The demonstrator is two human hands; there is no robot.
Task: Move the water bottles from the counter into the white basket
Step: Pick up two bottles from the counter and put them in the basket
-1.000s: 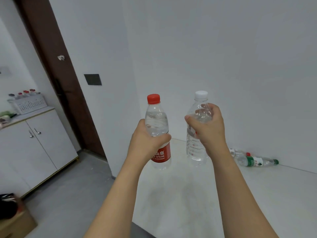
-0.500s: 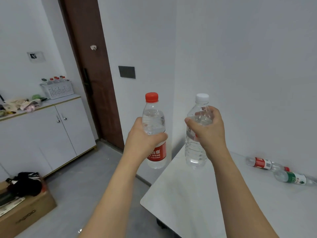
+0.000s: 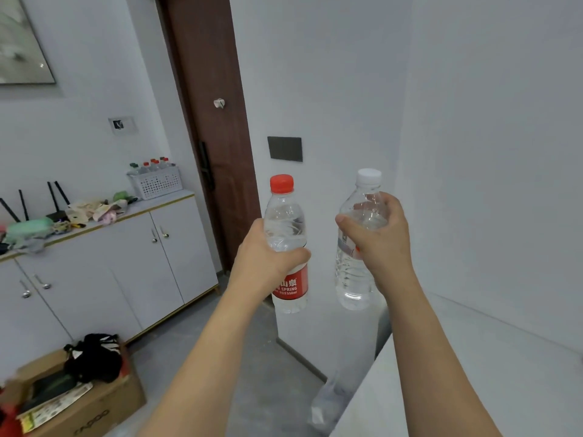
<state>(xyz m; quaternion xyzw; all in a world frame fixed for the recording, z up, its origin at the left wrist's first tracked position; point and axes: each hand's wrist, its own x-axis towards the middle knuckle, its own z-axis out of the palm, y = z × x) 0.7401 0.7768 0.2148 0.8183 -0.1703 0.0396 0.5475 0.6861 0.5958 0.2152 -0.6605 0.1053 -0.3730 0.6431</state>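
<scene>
Gripping red-capped bottle [image 3: 287, 244] in left hand [image 3: 265, 263]; right hand [image 3: 378, 244] clasps white-capped bottle [image 3: 356, 247], both upright.

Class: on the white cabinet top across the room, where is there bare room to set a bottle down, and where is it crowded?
On the cabinet top, a bare strip lies in front of and right of the white basket, up to the cabinet's door-side end. Left of the basket it is crowded with wrappers and clutter. The basket already holds bottles.

Red-capped bottle [image 3: 286, 244] and white-capped bottle [image 3: 356, 247] upright, held aloft, white basket [image 3: 156, 183] afar
</scene>
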